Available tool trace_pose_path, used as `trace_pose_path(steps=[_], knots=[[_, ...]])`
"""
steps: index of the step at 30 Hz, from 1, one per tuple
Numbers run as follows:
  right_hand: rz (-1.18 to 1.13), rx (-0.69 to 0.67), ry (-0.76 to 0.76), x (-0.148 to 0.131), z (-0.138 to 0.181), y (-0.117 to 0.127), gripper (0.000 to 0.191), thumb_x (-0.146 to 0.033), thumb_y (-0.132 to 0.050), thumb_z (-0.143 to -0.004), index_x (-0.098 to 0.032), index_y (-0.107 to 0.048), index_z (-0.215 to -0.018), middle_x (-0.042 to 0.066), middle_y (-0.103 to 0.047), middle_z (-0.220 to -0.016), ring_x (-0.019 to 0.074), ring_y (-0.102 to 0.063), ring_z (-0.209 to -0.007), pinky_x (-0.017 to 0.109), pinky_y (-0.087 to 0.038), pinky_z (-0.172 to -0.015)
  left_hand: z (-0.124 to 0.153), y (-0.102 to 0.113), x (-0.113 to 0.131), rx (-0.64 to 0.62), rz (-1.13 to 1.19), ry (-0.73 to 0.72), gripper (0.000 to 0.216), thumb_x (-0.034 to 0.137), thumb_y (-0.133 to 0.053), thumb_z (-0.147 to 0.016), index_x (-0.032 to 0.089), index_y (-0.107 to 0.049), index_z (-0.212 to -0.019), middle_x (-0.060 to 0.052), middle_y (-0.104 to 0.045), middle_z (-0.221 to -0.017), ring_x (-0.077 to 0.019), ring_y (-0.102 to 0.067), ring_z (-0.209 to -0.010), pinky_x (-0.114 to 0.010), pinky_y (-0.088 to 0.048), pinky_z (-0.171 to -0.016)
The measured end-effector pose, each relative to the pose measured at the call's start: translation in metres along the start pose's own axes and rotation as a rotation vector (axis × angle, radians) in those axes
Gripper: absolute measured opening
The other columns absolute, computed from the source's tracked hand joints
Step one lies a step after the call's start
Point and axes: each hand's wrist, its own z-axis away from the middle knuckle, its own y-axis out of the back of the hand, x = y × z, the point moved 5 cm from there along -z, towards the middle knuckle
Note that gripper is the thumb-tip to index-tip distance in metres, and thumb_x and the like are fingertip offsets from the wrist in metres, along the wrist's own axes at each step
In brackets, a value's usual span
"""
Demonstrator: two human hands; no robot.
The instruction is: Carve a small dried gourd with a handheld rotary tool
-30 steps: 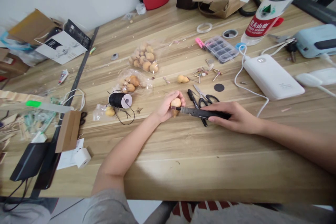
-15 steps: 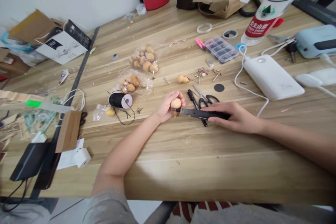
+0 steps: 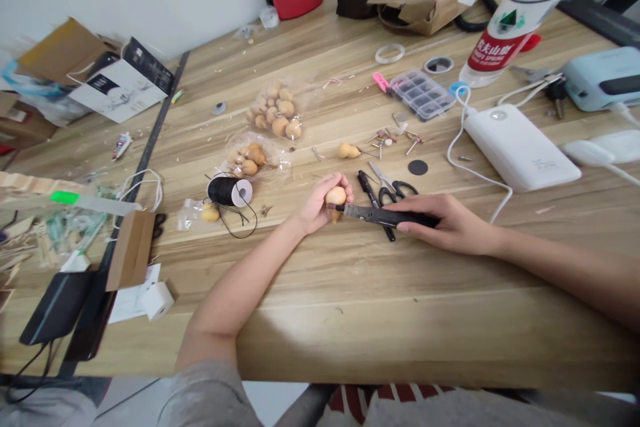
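My left hand (image 3: 318,205) is closed around a small tan gourd (image 3: 335,197), held just above the wooden table (image 3: 350,293). My right hand (image 3: 447,223) grips a black pen-shaped rotary tool (image 3: 387,216) lying almost level, its tip touching the lower side of the gourd. Both forearms rest on the table. Black-handled scissors (image 3: 393,188) and another black tool (image 3: 369,192) lie just behind the rotary tool.
Two clear bags of small gourds (image 3: 277,112) (image 3: 249,157), one loose gourd (image 3: 347,151), a spool of black thread (image 3: 229,191), scattered tool bits (image 3: 395,137), a clear parts box (image 3: 421,93), a white power bank (image 3: 520,147) with cable, and a large water bottle (image 3: 515,20). Boxes and clutter crowd the left.
The gourd has turned slightly in my left hand against the tool tip. Both hands stay in about the same place.
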Motion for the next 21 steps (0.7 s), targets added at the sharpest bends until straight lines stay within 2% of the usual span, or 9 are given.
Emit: trace_pose_path(steps=[8,21], knots=[[-0.004,0.0,-0.019,0.0016,0.0002,-0.0004,0.037,-0.037,-0.058,-0.09,-0.018,-0.067,-0.12,0.009,-0.075,-0.113,0.0232,-0.071,-0.097,0.032,-0.055,-0.083,0.0,0.0013,-0.0003,0.019,0.019,0.015,0.023,0.031,-0.055,-0.09,0.013,-0.055,-0.075,-0.001,-0.059,-0.066,-0.0097,-0.06,-0.06,-0.018,-0.048,-0.056],[-0.005,-0.012,-0.032,0.0013,0.0002,-0.0014,0.035,-0.037,-0.058,-0.089,-0.02,-0.068,-0.118,0.007,-0.076,-0.109,0.0232,-0.072,-0.095,0.033,-0.056,-0.082,0.0005,0.0004,-0.0001,0.04,0.038,0.036,0.026,0.031,-0.049,-0.093,0.013,-0.055,-0.075,-0.001,-0.059,-0.066,-0.0096,-0.06,-0.059,-0.019,-0.047,-0.056]])
